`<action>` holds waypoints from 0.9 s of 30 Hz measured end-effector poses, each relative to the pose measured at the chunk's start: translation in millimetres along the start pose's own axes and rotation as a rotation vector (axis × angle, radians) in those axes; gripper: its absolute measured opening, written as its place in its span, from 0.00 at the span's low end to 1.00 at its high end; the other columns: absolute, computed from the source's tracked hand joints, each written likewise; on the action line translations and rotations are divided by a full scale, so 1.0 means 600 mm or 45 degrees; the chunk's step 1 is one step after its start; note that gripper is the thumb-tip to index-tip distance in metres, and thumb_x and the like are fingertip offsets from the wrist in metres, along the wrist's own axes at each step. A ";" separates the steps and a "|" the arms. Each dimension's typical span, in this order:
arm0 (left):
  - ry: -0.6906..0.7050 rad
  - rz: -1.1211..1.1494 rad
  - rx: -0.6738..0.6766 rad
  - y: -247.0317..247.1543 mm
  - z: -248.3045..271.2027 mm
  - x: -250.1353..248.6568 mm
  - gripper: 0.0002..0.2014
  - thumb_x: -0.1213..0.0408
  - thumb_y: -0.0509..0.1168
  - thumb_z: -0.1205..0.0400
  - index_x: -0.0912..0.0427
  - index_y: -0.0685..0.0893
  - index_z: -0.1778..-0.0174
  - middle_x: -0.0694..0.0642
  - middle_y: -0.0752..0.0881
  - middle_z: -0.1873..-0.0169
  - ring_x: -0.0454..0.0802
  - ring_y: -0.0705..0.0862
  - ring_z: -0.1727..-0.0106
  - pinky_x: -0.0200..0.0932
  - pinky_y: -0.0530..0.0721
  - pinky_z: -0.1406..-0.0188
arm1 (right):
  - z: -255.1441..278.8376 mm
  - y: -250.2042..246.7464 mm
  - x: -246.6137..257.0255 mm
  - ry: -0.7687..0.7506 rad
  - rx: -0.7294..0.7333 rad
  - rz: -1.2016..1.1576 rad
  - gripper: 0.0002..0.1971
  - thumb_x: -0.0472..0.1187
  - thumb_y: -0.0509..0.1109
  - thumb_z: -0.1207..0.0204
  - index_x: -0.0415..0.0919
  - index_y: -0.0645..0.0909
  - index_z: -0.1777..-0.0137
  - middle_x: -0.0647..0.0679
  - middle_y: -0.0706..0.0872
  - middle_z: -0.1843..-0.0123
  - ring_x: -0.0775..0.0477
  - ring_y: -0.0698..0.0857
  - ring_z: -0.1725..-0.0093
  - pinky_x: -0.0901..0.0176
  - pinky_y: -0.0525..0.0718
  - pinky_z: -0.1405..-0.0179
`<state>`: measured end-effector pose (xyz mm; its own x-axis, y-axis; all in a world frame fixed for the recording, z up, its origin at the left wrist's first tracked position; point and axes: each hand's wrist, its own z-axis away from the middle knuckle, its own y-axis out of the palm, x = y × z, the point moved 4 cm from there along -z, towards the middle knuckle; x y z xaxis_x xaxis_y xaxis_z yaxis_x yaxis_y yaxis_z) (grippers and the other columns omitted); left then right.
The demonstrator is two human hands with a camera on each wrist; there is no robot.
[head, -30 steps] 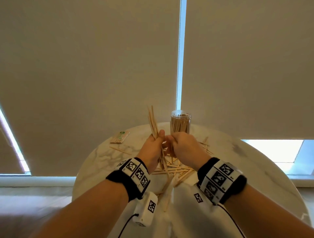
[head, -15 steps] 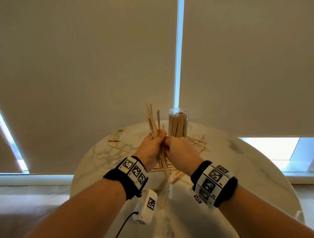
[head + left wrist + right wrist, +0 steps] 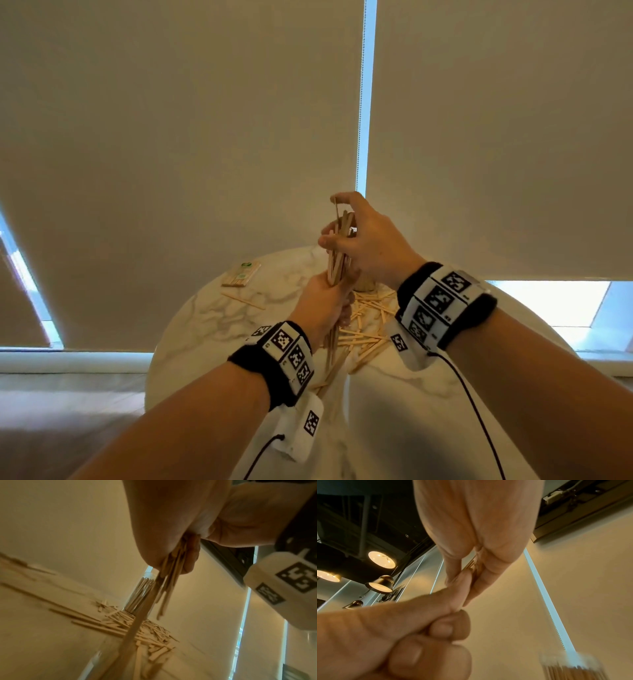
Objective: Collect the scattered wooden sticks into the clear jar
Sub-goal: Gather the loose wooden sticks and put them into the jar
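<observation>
1. Nearest in the head view, a white sensor box (image 3: pixel 301 431) with a black-and-white marker hangs under the left wrist, above the near part of the round marble table (image 3: pixel 394 428).
2. A black wrist band (image 3: pixel 284 359) with square markers is worn on the left forearm; a like band (image 3: pixel 442 305) is seen on the right.
3. Loose wooden sticks (image 3: pixel 363 329) lie in a criss-cross heap on the table, between and below the two wrists.
4. The left hand (image 3: pixel 322 305) is held above the heap, fingers curled tight round the lower part of an upright bundle of sticks (image 3: pixel 337 260); in the left wrist view the bundle's lower ends (image 3: pixel 168 582) hang out below the fist.
5. The right hand (image 3: pixel 363 240) is raised above the left, its thumb and fingers pinching the upper ends of the same bundle; the two hands touch in the right wrist view.
6. The clear jar (image 3: pixel 142 593) stands on the table just beyond the heap, already holding upright sticks; in the head view it is mostly hidden behind the hands.
7. To the left, one single stick (image 3: pixel 243 300) lies apart, and farther off a small wrapped packet (image 3: pixel 241 273) lies near the table's far edge.
8. Behind the table, beige roller blinds (image 3: pixel 205 120) cover the windows, with a bright gap between them.
</observation>
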<state>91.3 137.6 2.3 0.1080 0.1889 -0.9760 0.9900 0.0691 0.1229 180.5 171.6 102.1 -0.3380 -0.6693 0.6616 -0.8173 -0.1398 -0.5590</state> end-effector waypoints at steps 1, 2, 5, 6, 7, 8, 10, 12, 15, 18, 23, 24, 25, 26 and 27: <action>-0.002 0.007 0.000 0.001 0.001 0.000 0.17 0.49 0.69 0.16 0.56 0.73 0.61 0.49 0.66 0.77 0.46 0.62 0.78 0.40 0.65 0.79 | -0.004 -0.005 0.005 -0.015 -0.001 0.013 0.34 0.49 0.80 0.26 0.53 0.66 0.24 0.55 0.86 0.42 0.53 0.89 0.49 0.53 0.89 0.46; -0.001 -0.013 0.006 0.002 0.001 0.000 0.17 0.49 0.69 0.16 0.56 0.73 0.62 0.49 0.66 0.78 0.47 0.62 0.78 0.40 0.65 0.79 | -0.007 -0.013 0.012 -0.050 -0.031 0.048 0.35 0.50 0.80 0.26 0.53 0.65 0.24 0.54 0.83 0.37 0.52 0.88 0.46 0.55 0.88 0.46; 0.001 -0.111 0.061 0.011 0.002 0.000 0.18 0.51 0.70 0.16 0.54 0.73 0.66 0.47 0.67 0.79 0.47 0.63 0.79 0.40 0.66 0.79 | -0.016 -0.032 0.031 -0.134 -0.098 0.320 0.21 0.55 0.67 0.16 0.49 0.73 0.27 0.52 0.81 0.34 0.50 0.84 0.40 0.55 0.83 0.42; 0.005 -0.139 0.061 0.014 0.002 -0.002 0.18 0.53 0.70 0.16 0.55 0.73 0.66 0.47 0.67 0.80 0.47 0.63 0.79 0.40 0.66 0.79 | -0.019 -0.026 0.030 -0.083 0.043 0.449 0.17 0.56 0.61 0.13 0.48 0.81 0.34 0.52 0.85 0.39 0.49 0.85 0.41 0.53 0.83 0.42; 0.009 -0.159 0.053 0.017 0.001 -0.004 0.17 0.56 0.70 0.15 0.55 0.73 0.66 0.47 0.68 0.80 0.47 0.63 0.79 0.42 0.66 0.78 | -0.020 -0.015 0.025 -0.005 0.229 0.543 0.19 0.57 0.57 0.12 0.48 0.86 0.43 0.52 0.89 0.45 0.49 0.87 0.45 0.52 0.84 0.42; 0.013 -0.173 0.044 0.019 0.001 -0.007 0.15 0.59 0.70 0.15 0.56 0.74 0.65 0.48 0.69 0.80 0.47 0.64 0.79 0.43 0.66 0.76 | -0.018 -0.006 0.018 0.071 0.372 0.576 0.22 0.57 0.56 0.12 0.48 0.89 0.51 0.53 0.90 0.49 0.51 0.87 0.48 0.52 0.84 0.42; 0.026 -0.172 0.046 0.023 0.001 -0.012 0.14 0.61 0.69 0.15 0.57 0.74 0.65 0.48 0.70 0.80 0.48 0.65 0.78 0.45 0.66 0.75 | -0.017 -0.002 0.012 0.115 0.372 0.520 0.24 0.58 0.54 0.11 0.48 0.90 0.51 0.53 0.90 0.49 0.52 0.87 0.47 0.53 0.82 0.42; 0.030 -0.194 0.065 0.028 0.000 -0.013 0.14 0.61 0.68 0.15 0.58 0.73 0.64 0.47 0.70 0.80 0.48 0.65 0.78 0.44 0.66 0.76 | -0.015 -0.006 0.009 0.094 0.274 0.459 0.24 0.61 0.53 0.12 0.48 0.88 0.44 0.52 0.89 0.44 0.50 0.85 0.43 0.52 0.80 0.41; -0.048 -0.188 0.079 0.034 -0.003 -0.006 0.12 0.67 0.63 0.13 0.60 0.72 0.63 0.48 0.71 0.81 0.47 0.66 0.79 0.42 0.69 0.78 | 0.003 0.015 0.002 0.160 0.466 0.476 0.28 0.66 0.52 0.14 0.46 0.86 0.40 0.53 0.88 0.44 0.50 0.84 0.43 0.52 0.79 0.40; -0.018 -0.091 0.040 0.019 -0.010 -0.008 0.14 0.58 0.63 0.11 0.59 0.72 0.61 0.48 0.71 0.78 0.46 0.66 0.78 0.41 0.72 0.77 | 0.012 0.003 -0.004 0.132 0.183 0.149 0.28 0.67 0.53 0.15 0.48 0.79 0.31 0.54 0.85 0.43 0.52 0.83 0.42 0.54 0.77 0.43; 0.187 0.061 -0.220 -0.045 -0.026 -0.053 0.20 0.42 0.63 0.16 0.54 0.72 0.63 0.48 0.71 0.77 0.46 0.70 0.78 0.43 0.77 0.73 | 0.059 0.008 -0.074 0.297 0.261 0.089 0.09 0.48 0.67 0.17 0.50 0.79 0.40 0.52 0.87 0.48 0.54 0.88 0.52 0.60 0.86 0.54; 0.205 0.110 -0.263 -0.052 -0.030 -0.062 0.20 0.42 0.64 0.16 0.54 0.72 0.63 0.47 0.71 0.77 0.45 0.70 0.77 0.42 0.77 0.73 | 0.075 0.026 -0.090 0.345 0.512 0.184 0.07 0.47 0.68 0.17 0.50 0.81 0.42 0.52 0.89 0.49 0.55 0.89 0.53 0.57 0.88 0.50; 0.220 0.166 -0.297 -0.056 -0.033 -0.072 0.20 0.42 0.64 0.16 0.53 0.72 0.63 0.47 0.71 0.77 0.44 0.70 0.77 0.41 0.77 0.74 | 0.093 0.043 -0.102 0.371 0.737 0.294 0.07 0.46 0.68 0.18 0.50 0.84 0.43 0.53 0.90 0.50 0.56 0.89 0.53 0.54 0.89 0.45; 0.235 0.227 -0.324 -0.059 -0.036 -0.084 0.19 0.42 0.64 0.16 0.53 0.72 0.62 0.47 0.71 0.77 0.44 0.69 0.77 0.41 0.77 0.74 | 0.109 0.058 -0.108 0.369 0.900 0.418 0.08 0.46 0.67 0.17 0.51 0.87 0.45 0.54 0.91 0.50 0.57 0.89 0.52 0.53 0.87 0.42; 0.251 0.282 -0.344 -0.059 -0.039 -0.096 0.19 0.42 0.65 0.16 0.54 0.72 0.61 0.47 0.70 0.76 0.43 0.69 0.77 0.40 0.76 0.74 | 0.123 0.073 -0.109 0.345 1.006 0.546 0.09 0.46 0.66 0.17 0.51 0.88 0.46 0.56 0.91 0.50 0.57 0.88 0.51 0.52 0.86 0.39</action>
<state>47.9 147.1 58.0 0.2705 0.4104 -0.8709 0.8824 0.2560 0.3947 201.2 155.5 -2.4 -0.7152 -0.5997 0.3591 -0.0778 -0.4422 -0.8935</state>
